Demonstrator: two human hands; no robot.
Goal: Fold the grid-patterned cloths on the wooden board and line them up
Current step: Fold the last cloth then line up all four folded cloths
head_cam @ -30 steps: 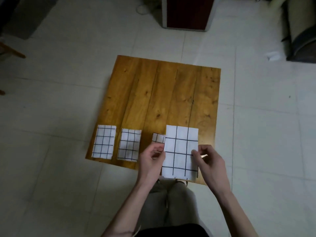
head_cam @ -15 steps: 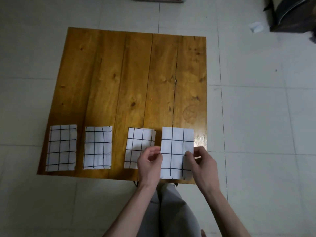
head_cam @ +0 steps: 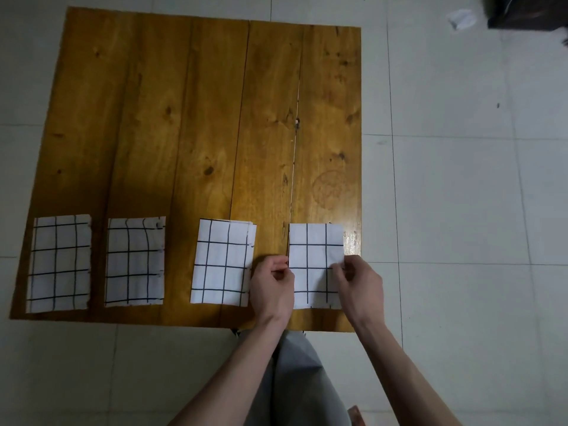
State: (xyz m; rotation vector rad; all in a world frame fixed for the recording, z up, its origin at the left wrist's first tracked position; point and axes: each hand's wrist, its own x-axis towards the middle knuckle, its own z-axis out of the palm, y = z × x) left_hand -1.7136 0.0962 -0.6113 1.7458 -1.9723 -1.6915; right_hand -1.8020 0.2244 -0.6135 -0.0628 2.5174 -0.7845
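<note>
Several folded white cloths with black grid lines lie in a row along the near edge of the wooden board (head_cam: 215, 118). From the left they are the first cloth (head_cam: 60, 262), the second cloth (head_cam: 135, 261), the third cloth (head_cam: 222, 261) and the rightmost cloth (head_cam: 315, 256). My left hand (head_cam: 272, 290) pinches the left edge of the rightmost cloth. My right hand (head_cam: 361, 285) pinches its right edge. That cloth lies flat on the board, and both hands cover its lower corners.
The board lies on a pale tiled floor (head_cam: 461, 195). A scrap of white paper (head_cam: 461, 18) and a dark object (head_cam: 528, 10) sit at the far right. My grey-trousered legs (head_cam: 295, 379) are just below the board's near edge.
The view has closed in on the board. The rightmost cloth has come down flat onto the board beside the third cloth, with a gap between them. Both hands keep their pinch on its edges.
</note>
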